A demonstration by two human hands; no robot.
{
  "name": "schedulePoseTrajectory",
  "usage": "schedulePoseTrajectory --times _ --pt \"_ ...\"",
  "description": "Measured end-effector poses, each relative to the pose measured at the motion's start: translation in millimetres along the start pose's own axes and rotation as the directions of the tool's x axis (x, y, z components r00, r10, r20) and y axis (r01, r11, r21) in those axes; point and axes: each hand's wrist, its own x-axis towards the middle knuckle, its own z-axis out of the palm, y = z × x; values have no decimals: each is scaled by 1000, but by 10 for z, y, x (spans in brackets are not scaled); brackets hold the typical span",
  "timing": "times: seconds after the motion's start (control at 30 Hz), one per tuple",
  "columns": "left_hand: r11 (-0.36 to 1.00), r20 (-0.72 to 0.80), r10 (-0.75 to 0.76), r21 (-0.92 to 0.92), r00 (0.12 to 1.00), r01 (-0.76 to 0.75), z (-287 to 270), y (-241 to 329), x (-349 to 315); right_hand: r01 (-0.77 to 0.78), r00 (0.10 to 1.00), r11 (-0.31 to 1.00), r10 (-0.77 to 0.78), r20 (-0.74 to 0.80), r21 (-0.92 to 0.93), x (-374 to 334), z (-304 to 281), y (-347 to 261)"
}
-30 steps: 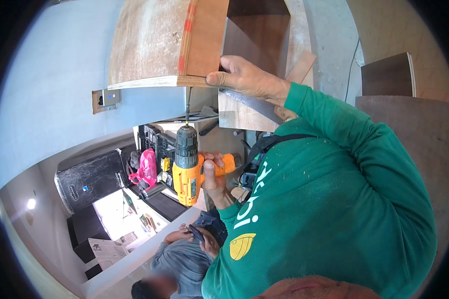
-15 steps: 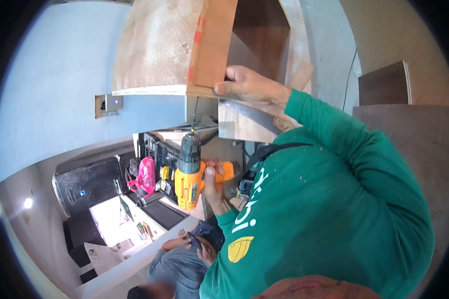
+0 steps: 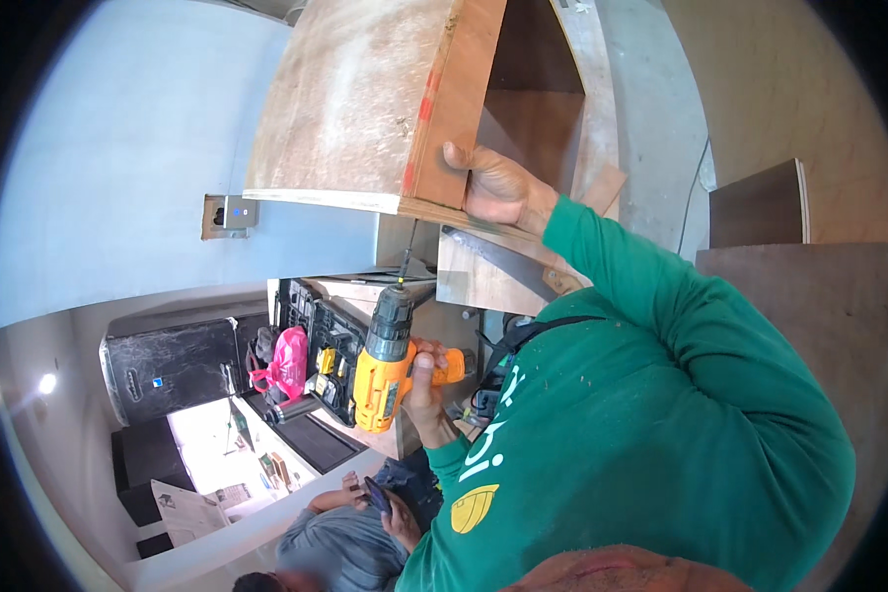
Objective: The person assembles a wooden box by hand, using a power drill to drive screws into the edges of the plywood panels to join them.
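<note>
Closest to me is the green shirt (image 3: 651, 424) of the person working. Their left hand (image 3: 424, 387) is wrapped firmly around the handle of an orange drill (image 3: 375, 390), held out in front of the chest with its bit (image 3: 406, 261) pointing at the lower edge of a plywood box (image 3: 345, 109). I can't tell whether the tip touches the wood. The right hand (image 3: 503, 187) is against the box's front edge, thumb raised, beside the dark opening; its fingers are hidden, so I can't tell whether they clamp it. Just beyond, a saw (image 3: 503, 259) lies on a board (image 3: 472, 282). Past the drill sit a black tool case (image 3: 337, 331) and a pink bag (image 3: 289, 363). Farther off, a co-worker (image 3: 340, 543) in grey holds a phone (image 3: 377, 493).
</note>
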Motion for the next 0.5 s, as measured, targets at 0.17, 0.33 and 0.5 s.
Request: schedulePoseTrajectory --times 0.17,0.33,0.5 --pt "1000 -21 8 3 1000 -8 37 20 -2 25 1000 999 -26 -9 -20 55 39 4" --pt "1000 -51 -7 8 999 7 52 29 -36 42 999 999 -42 -12 18 60 19 50" --pt "999 -29 -10 33 1000 11 26 18 -32 21 1000 1000 -21 -16 13 47 11 20"
